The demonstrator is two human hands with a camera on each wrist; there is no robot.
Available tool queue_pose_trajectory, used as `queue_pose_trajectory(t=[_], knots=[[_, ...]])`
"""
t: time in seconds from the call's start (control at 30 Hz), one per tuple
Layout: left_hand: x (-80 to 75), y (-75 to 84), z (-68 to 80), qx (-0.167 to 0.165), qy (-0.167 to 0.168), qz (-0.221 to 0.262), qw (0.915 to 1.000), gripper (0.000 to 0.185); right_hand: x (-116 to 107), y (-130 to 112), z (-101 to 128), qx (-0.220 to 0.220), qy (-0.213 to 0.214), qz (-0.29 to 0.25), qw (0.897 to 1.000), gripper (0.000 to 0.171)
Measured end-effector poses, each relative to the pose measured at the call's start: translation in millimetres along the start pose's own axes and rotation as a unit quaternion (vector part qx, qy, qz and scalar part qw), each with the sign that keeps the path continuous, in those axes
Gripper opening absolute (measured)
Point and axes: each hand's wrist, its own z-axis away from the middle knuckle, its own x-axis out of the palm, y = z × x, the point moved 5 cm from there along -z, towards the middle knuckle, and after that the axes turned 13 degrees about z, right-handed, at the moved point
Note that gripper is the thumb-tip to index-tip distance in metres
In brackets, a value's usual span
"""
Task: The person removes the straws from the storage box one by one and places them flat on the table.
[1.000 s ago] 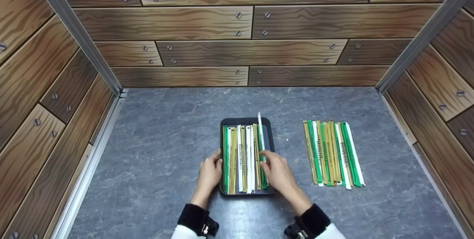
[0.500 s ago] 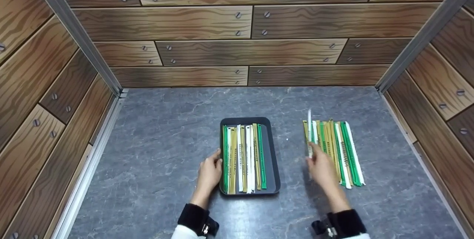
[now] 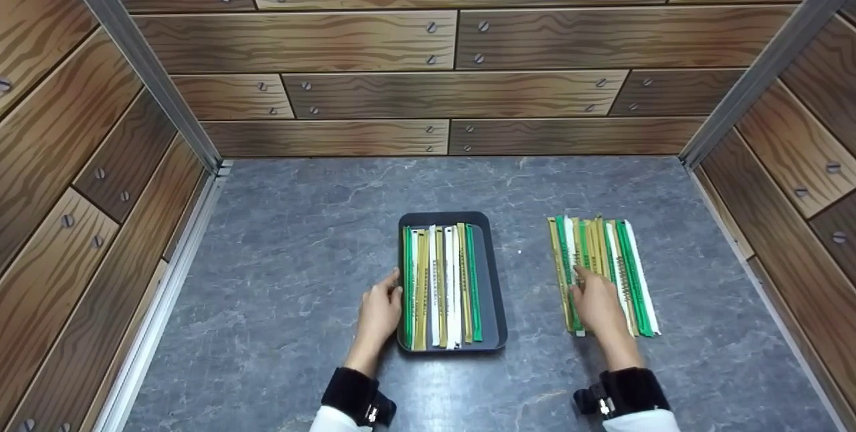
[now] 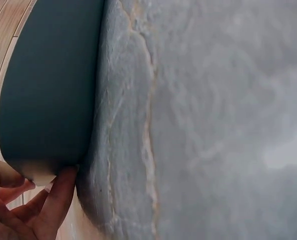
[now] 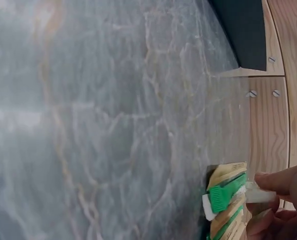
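The left hand (image 3: pixel 378 311) rests with relaxed fingers against the left rim of the dark rectangular plastic tray (image 3: pixel 495 271), steadying it. The tray holds a row of long green, white and gold paper-wrapped sticks (image 3: pixel 441 285). The right hand (image 3: pixel 597 305) pinches one white stick from the loose pile of like sticks (image 3: pixel 622 265) under its fingers, so many remain outside the tray. Everything lies on a grey marbled table (image 3: pixel 301 251) boxed in by wood-plank-patterned walls (image 3: pixel 401 37).

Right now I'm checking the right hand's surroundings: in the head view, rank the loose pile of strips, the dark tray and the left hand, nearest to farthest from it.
From the right hand:
1. Loose pile of strips, directly under it, touched.
2. Dark tray, to its left.
3. Left hand, beyond the tray's far side.
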Motion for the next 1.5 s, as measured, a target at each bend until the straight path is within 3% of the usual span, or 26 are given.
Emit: queue_pose_trajectory(t=[0.2,0.4,0.67,0.8,1.07,1.3,1.5], knots=[[-1.0,-0.5,-0.1,0.002,0.004,-0.001,1.0000,0.037,-4.9,-19.6,3.4,-0.024,0.055,0.010,0.998,0.041],[-2.7,-1.7,1.0,0.003,-0.006,0.000,1.0000,0.038,1.4,-67.0,15.1,-0.094,0.096,-0.019,0.991,0.034],[-2.4,0.2,11.5,0.010,-0.024,0.049,0.9985,0.047,27.6,-140.4,41.0,-0.183,0.039,-0.049,0.981,0.043],[-1.5,2.5,16.1,0.022,-0.032,0.039,0.9985,0.047,42.4,-165.0,47.3,-0.215,-0.007,-0.040,0.976,0.049],[-0.5,2.5,21.2,0.076,-0.025,0.027,0.9964,0.041,70.2,-181.9,50.1,-0.255,-0.067,0.040,0.964,0.046],[0.5,-0.2,21.1,0.051,-0.009,0.042,0.9978,0.041,76.3,-187.2,51.1,-0.256,-0.049,0.072,0.963,0.043],[0.7,-0.6,22.6,0.043,0.002,0.043,0.9982,0.041,77.5,-185.3,48.0,-0.251,-0.027,0.058,0.966,0.036]])
